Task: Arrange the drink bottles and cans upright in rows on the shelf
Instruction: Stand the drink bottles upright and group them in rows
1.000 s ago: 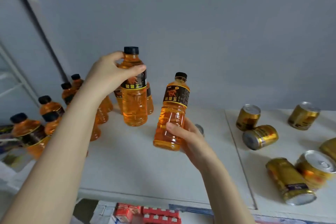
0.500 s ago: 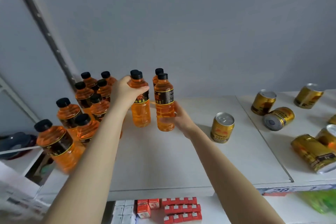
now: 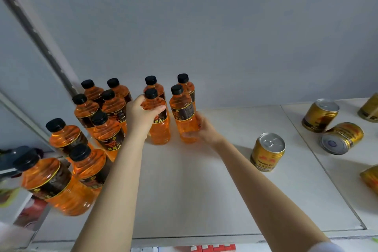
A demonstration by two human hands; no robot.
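White shelf (image 3: pixel 184 190) | grey wall (image 3: pixel 225 16) behind | orange bottles (image 3: pixel 107 131) left | gold cans (image 3: pixel 267 152) right

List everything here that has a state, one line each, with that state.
left hand: grips the left bottle near its shoulder.
left bottle: upright, capped, held.
right hand: grips the right bottle low down.
right bottle: upright, capped, held.
other bottles: upright, capped, grouped at left.
near can: upright, unopened.
far can: upright.
side can: lying on its side.
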